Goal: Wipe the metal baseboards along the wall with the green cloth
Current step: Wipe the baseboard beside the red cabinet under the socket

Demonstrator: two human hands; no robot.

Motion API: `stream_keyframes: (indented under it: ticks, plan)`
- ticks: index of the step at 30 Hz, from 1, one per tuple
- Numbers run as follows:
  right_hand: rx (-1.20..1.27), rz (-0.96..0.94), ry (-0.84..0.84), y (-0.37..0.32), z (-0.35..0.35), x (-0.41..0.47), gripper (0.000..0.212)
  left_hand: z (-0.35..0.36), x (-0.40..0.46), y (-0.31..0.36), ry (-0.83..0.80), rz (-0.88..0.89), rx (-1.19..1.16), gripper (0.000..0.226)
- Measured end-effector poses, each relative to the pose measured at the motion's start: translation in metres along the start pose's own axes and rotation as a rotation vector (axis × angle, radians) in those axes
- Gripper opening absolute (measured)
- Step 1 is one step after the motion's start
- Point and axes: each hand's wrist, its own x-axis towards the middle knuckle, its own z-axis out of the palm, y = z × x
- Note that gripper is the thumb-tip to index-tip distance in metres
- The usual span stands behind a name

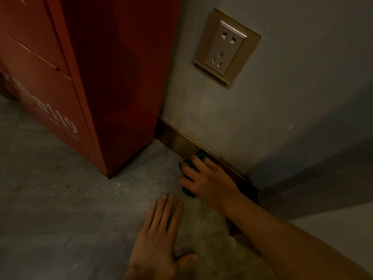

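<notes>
A brass-coloured metal baseboard (177,141) runs along the foot of the grey wall, from the red cabinet to the wall's corner at the right. My right hand (207,178) presses a dark green cloth (186,189) against the baseboard, its fingers curled over the cloth. Most of the cloth is hidden under the hand; bits show at the fingertips and below the palm. My left hand (159,235) lies flat on the grey floor, fingers straight, just in front of the right hand.
A tall red metal cabinet (96,81) stands on the left, its side close against the baseboard's left end. A wall socket (227,47) sits above the baseboard. The wall turns a corner (260,190) at the right. Grey stone floor (70,199) spreads to the left.
</notes>
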Motion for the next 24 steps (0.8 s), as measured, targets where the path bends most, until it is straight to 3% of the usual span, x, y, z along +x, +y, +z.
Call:
stream_keyframes:
  ticks: [11,16,20,24]
  plan:
    - [-0.16,-0.092,0.067,0.001,0.024,0.02,0.018,-0.005,-0.002,-0.002,0.027,0.013,0.07,0.11]
    - [-0.247,-0.05,-0.075,0.001,0.036,0.022,0.022,-0.008,0.0,-0.003,0.016,0.014,0.071,0.11]
    - [-0.273,-0.1,-0.223,0.006,0.032,0.021,0.034,-0.007,-0.001,-0.002,-0.003,0.006,0.064,0.111]
    - [-0.264,-0.147,-0.379,0.012,0.024,0.02,0.065,-0.009,-0.002,-0.003,-0.004,0.004,0.071,0.11]
